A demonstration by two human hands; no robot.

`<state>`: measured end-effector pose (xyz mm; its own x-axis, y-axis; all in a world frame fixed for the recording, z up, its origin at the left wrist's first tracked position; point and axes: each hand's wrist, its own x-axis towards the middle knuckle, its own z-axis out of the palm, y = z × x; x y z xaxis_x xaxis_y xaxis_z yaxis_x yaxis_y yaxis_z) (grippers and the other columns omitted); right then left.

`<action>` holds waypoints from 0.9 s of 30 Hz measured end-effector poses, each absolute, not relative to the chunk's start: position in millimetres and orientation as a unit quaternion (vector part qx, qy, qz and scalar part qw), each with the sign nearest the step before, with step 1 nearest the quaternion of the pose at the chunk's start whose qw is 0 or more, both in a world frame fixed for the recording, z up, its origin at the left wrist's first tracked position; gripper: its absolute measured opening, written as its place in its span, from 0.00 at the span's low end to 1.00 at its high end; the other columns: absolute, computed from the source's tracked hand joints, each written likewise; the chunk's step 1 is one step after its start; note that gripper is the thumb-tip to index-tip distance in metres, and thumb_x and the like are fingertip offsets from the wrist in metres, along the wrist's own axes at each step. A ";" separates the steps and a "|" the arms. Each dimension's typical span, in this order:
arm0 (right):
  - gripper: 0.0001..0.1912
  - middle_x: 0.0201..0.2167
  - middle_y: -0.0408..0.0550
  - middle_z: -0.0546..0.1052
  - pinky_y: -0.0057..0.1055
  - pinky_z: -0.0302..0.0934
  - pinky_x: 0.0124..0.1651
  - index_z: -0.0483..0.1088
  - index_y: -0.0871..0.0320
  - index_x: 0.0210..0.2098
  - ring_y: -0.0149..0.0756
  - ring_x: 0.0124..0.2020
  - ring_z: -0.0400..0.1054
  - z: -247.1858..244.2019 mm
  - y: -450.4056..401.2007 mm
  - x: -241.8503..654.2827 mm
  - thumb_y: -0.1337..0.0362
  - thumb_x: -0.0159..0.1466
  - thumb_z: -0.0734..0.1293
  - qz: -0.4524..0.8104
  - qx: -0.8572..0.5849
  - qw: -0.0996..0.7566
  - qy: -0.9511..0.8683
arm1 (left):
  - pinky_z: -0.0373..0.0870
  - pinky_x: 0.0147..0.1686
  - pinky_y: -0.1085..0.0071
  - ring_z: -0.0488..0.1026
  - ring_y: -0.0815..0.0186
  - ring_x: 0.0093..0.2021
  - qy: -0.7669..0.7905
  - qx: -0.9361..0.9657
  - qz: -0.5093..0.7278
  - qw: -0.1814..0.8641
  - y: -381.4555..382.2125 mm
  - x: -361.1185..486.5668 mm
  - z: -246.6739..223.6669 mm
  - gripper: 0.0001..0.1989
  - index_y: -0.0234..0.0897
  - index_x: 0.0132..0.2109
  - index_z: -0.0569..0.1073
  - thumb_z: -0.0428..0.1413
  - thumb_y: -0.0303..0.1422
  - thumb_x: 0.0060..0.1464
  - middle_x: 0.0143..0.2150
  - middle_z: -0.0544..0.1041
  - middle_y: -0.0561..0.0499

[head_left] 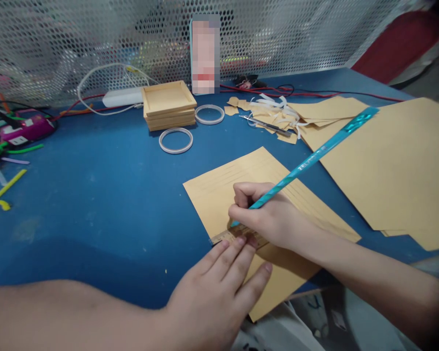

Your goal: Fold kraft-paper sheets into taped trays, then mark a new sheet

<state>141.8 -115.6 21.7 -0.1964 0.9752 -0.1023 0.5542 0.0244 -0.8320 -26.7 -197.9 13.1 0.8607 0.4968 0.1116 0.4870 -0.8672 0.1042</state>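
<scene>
A sheet of tan paper (219, 187) with rows of thin lines lies at the table's front edge, one corner jutting past it. Across it rests a clear ruler (225, 236). My left hand (219, 282) presses flat on the ruler and paper, fingers spread. My right hand (270, 214) grips a long teal pen (314, 157), its lower end down at the ruler's upper edge. The fingers partly hide the pen's tip, and both hands cover part of the ruler.
Large tan sheets (388, 165) lie at the right. Behind are paper scraps with a craft knife (267, 125), two tape rolls (176, 141), stacked tan trays (169, 105) and an upright phone (205, 56). A purple device (29, 128) and coloured strips sit at left.
</scene>
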 end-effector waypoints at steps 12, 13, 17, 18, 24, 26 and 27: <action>0.15 0.14 0.37 0.65 0.25 0.51 0.21 0.61 0.56 0.20 0.27 0.17 0.57 32.2 -107.7 141.6 0.58 0.60 0.66 0.430 -0.523 0.347 -0.650 | 0.54 0.62 0.58 0.57 0.50 0.66 0.249 0.965 0.068 0.037 -198.2 -27.6 12.0 0.27 0.27 0.66 0.57 0.45 0.36 0.64 0.66 0.60 0.34; 0.15 0.16 0.39 0.68 0.26 0.53 0.21 0.66 0.57 0.24 0.27 0.17 0.58 35.2 -106.1 144.6 0.54 0.63 0.64 0.439 -0.510 0.346 -0.654 | 0.54 0.62 0.58 0.57 0.50 0.66 0.246 0.966 0.070 0.033 -198.4 -27.8 12.2 0.26 0.28 0.66 0.57 0.45 0.36 0.64 0.66 0.59 0.34; 0.23 0.25 0.48 0.78 0.28 0.62 0.27 0.74 0.57 0.34 0.32 0.23 0.69 44.0 -104.7 165.3 0.49 0.68 0.56 0.373 -0.471 0.268 -0.753 | 0.51 0.64 0.62 0.58 0.56 0.65 0.219 0.971 0.095 -0.009 -199.6 -29.5 13.2 0.22 0.31 0.65 0.60 0.43 0.33 0.66 0.65 0.62 0.40; 0.22 0.28 0.49 0.80 0.30 0.64 0.32 0.75 0.56 0.34 0.35 0.28 0.72 44.0 -106.2 171.4 0.50 0.68 0.56 0.334 -0.460 0.237 -0.788 | 0.51 0.64 0.63 0.59 0.57 0.65 0.208 0.973 0.101 -0.020 -200.3 -29.9 13.1 0.22 0.32 0.64 0.61 0.42 0.33 0.67 0.65 0.63 0.42; 0.18 0.49 0.47 0.78 0.45 0.64 0.55 0.73 0.48 0.51 0.47 0.52 0.70 22.2 -125.2 200.0 0.55 0.66 0.59 0.184 -0.405 0.118 -0.888 | 0.58 0.60 0.63 0.67 0.57 0.60 0.171 0.971 0.153 -0.067 -206.3 -28.2 8.6 0.21 0.33 0.62 0.64 0.44 0.34 0.67 0.61 0.68 0.41; 0.20 0.56 0.46 0.73 0.46 0.61 0.59 0.69 0.46 0.56 0.48 0.58 0.66 15.7 -130.6 205.0 0.57 0.67 0.60 0.181 -0.394 0.090 -0.896 | 0.58 0.60 0.63 0.67 0.57 0.59 0.166 0.969 0.167 -0.072 -207.3 -27.5 8.1 0.20 0.33 0.61 0.66 0.45 0.33 0.66 0.59 0.70 0.41; 0.22 0.58 0.46 0.71 0.47 0.60 0.60 0.66 0.46 0.59 0.48 0.60 0.63 14.3 -132.6 206.2 0.57 0.66 0.60 0.184 -0.394 0.075 -0.897 | 0.58 0.60 0.62 0.67 0.56 0.59 0.164 0.969 0.170 -0.073 -207.5 -27.5 8.3 0.20 0.33 0.61 0.66 0.45 0.33 0.66 0.59 0.70 0.41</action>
<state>206.2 -132.6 14.3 -0.6778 0.7351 -0.0108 0.6802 0.6215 -0.3887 -27.5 -207.5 8.3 0.8883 0.2934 0.3534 0.3432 -0.9353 -0.0862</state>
